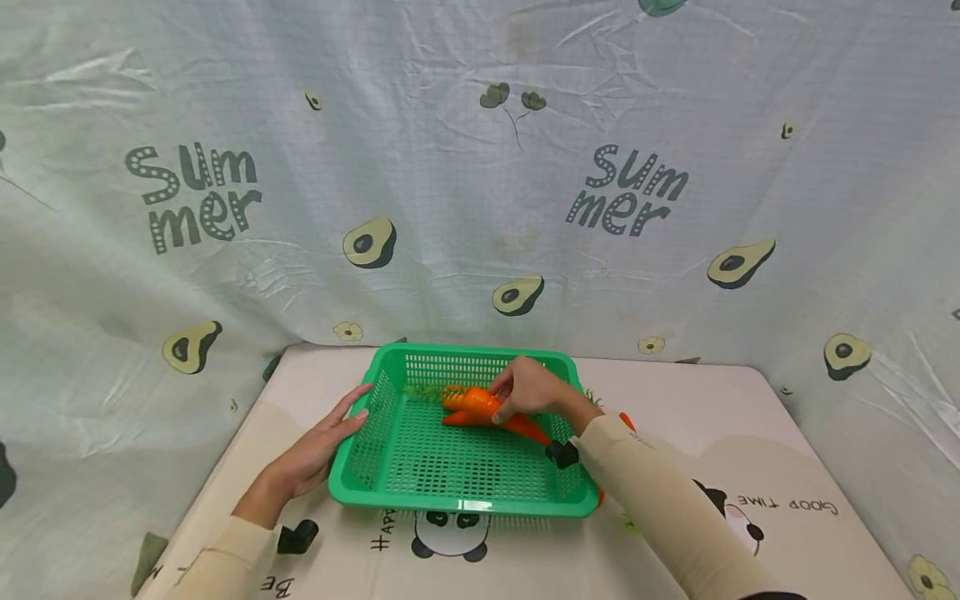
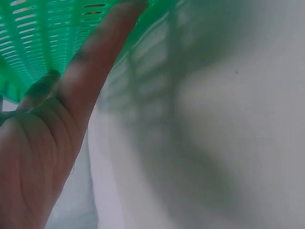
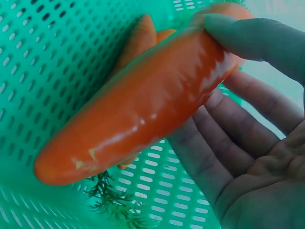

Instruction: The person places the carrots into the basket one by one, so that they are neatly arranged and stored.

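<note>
A green plastic basket (image 1: pixel 465 504) with slotted walls stands on the table. My left hand (image 1: pixel 322 446) rests against its left rim, fingers and thumb fairly straight; the left wrist view shows the same hand (image 2: pixel 71 105) beside the basket wall (image 2: pixel 28 33). Inside the basket, my right hand (image 1: pixel 528 387) pinches a glossy orange carrot (image 3: pixel 138 109) between thumb and fingers. Another carrot (image 1: pixel 453 397) with a green leafy top (image 1: pixel 423 392) lies beside it. The pointed end of a further orange piece (image 1: pixel 457 418) shows below them. The right hand (image 3: pixel 257 143) partly hides the held carrot's far end.
Right of the basket, an orange tip (image 1: pixel 627 422) and some green leaves (image 1: pixel 592 397) show past my right forearm, which hides part of them. A printed pale tablecloth (image 1: pixel 720 408) covers the table. A white patterned curtain (image 1: pixel 442 183) hangs behind.
</note>
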The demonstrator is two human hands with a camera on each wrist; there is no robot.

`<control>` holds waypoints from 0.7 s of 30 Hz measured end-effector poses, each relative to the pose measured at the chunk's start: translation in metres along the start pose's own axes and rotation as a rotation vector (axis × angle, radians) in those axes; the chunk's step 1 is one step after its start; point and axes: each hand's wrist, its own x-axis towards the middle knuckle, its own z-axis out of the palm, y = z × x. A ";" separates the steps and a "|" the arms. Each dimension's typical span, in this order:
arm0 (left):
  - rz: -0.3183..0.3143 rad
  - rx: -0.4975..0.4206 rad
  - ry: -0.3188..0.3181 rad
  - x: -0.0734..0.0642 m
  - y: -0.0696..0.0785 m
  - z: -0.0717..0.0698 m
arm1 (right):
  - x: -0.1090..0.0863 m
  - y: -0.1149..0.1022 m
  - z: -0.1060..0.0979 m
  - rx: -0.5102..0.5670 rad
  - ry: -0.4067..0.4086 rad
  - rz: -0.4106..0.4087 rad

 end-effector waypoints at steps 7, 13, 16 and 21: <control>0.001 -0.016 -0.013 0.000 0.000 -0.001 | 0.007 0.000 0.007 -0.092 -0.030 -0.064; -0.004 -0.018 -0.008 0.000 0.000 0.000 | 0.013 -0.001 0.016 -0.155 -0.068 -0.067; -0.011 -0.015 -0.005 0.000 0.001 0.000 | 0.015 -0.002 0.021 -0.182 -0.080 -0.063; -0.020 -0.002 0.007 0.000 0.002 0.000 | 0.017 -0.004 0.027 -0.244 -0.098 -0.078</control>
